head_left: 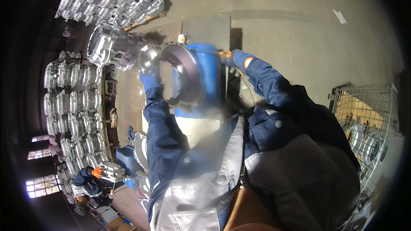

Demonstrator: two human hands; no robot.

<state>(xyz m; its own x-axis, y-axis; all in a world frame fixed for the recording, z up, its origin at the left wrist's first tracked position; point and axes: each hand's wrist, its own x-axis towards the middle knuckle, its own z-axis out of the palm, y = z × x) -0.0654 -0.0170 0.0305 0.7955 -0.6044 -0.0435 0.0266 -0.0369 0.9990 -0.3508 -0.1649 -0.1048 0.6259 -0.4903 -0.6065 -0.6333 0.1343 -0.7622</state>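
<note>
Basically, the big dark flanged metal ring (192,75) is right over the blue drum (210,77), which I'd guess props it up at a handy working height. Left gloved hand (150,80) is at its left side, probably to steady it, but glare and blur mean I can't tell if those fingers are spread or pinching. Right gloved hand (236,59) has its fingers curled around an orange-handled tool (224,54), shaft pointing at the ring, so maybe held that way for reach. Small white-and-orange bottle (181,39) just beyond the ring, silvery castings (115,0) piled further out, wire cage (368,119) off right. Lower left, a co-worker (87,186) handles another casting (113,171).
</note>
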